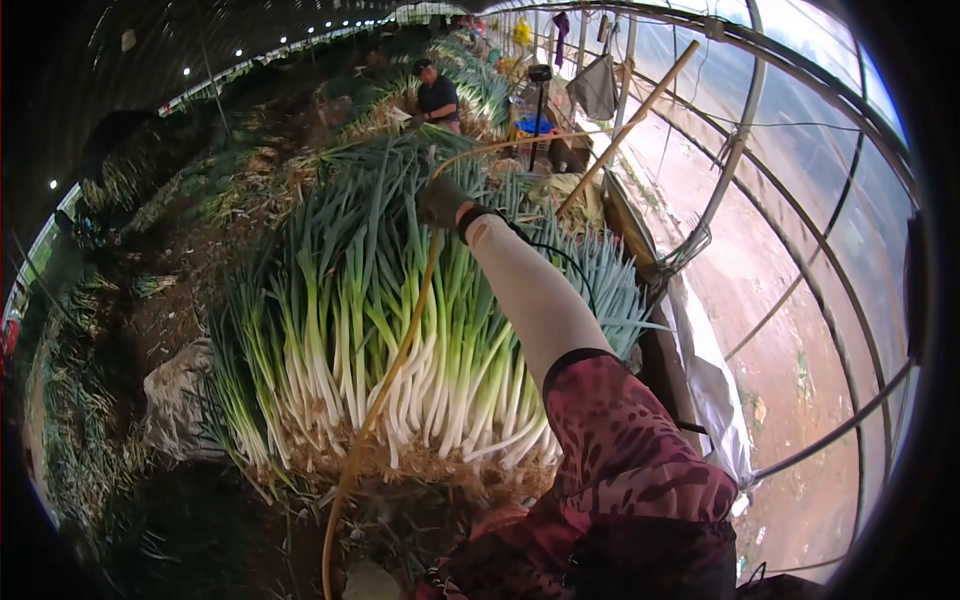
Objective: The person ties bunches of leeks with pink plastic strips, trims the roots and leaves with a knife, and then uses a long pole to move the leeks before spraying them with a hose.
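Note:
My right hand, in a dark glove, reaches forward over a big heap of green onions. Its fingers look closed around a yellow hose, though the grip is small and dark here. One length of the hose runs down from the hand to the bottom edge; another curves off to the upper right. The onions lie side by side, white stalks and brown roots toward me, green leaves pointing away under the hand. My left hand is out of the frame.
A person in a dark shirt is among more onions farther back. A wooden pole leans at the right, near the curved metal frame of the tunnel. Crumpled sacking lies left of the heap; white sheeting hangs at the right.

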The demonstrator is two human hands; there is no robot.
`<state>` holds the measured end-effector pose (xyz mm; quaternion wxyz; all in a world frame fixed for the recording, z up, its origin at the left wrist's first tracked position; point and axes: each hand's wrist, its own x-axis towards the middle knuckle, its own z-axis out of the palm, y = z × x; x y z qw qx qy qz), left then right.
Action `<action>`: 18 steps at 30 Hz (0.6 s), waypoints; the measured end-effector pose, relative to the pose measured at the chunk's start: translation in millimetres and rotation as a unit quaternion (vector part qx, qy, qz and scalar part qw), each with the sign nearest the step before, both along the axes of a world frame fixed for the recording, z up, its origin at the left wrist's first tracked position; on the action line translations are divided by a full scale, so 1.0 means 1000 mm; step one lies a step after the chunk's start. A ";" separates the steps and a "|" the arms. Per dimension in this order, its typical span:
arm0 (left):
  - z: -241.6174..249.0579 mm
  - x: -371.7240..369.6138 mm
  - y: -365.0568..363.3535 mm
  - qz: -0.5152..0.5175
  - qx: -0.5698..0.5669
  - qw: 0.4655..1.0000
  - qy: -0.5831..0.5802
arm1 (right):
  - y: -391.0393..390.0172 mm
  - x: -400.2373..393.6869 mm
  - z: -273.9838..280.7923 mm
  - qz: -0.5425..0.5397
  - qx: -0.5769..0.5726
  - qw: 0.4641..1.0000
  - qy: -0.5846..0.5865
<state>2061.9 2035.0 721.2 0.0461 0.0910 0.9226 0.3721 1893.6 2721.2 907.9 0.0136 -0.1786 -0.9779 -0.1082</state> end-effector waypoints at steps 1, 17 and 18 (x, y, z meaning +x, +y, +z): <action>0.003 -0.004 0.002 0.005 0.000 1.000 0.011 | 0.006 0.006 -0.001 0.049 0.021 0.991 0.121; 0.283 -0.188 -0.227 0.286 -0.362 0.740 0.489 | 0.034 0.116 -0.089 0.033 0.096 0.974 0.202; 0.297 -0.194 -0.232 0.217 -0.354 0.710 0.569 | 0.029 0.118 -0.111 0.064 0.090 0.973 0.201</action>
